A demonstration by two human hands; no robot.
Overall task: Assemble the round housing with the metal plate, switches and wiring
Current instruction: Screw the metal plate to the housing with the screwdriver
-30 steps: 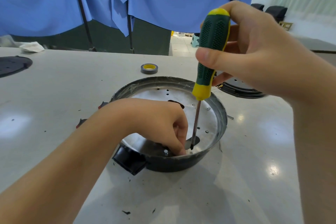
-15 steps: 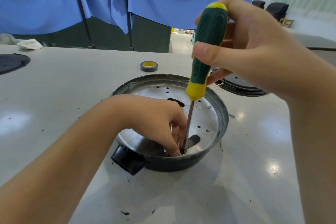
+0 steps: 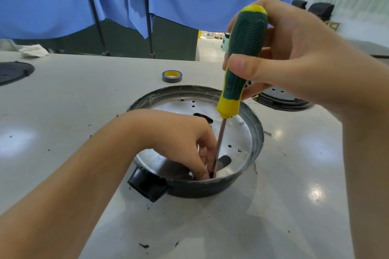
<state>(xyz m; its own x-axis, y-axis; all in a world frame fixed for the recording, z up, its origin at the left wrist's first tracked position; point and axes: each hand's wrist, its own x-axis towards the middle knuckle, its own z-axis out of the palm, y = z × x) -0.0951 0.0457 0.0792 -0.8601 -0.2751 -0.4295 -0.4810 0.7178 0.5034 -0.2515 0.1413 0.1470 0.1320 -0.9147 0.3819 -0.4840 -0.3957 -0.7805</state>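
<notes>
The round dark housing (image 3: pixel 257 132) sits mid-table with a shiny metal plate (image 3: pixel 237 136) inside it and a black block (image 3: pixel 147 186) sticking out at its near left. My right hand (image 3: pixel 294 57) grips the green and yellow screwdriver (image 3: pixel 242 59) by its handle, shaft pointing down into the housing's near edge. My left hand (image 3: pixel 181 141) reaches inside, its fingertips curled around the screwdriver tip; what they pinch is hidden.
A roll of grey tape (image 3: pixel 172 76) lies beyond the housing. A black round part (image 3: pixel 282 99) rests at the right behind my right hand, another black disc (image 3: pixel 12 71) at the far left. Blue cloth hangs behind the table. Small black scraps dot the tabletop.
The screwdriver's tip shifted slightly left toward my left fingertips and its shaft tilted more. My left hand stayed in the housing.
</notes>
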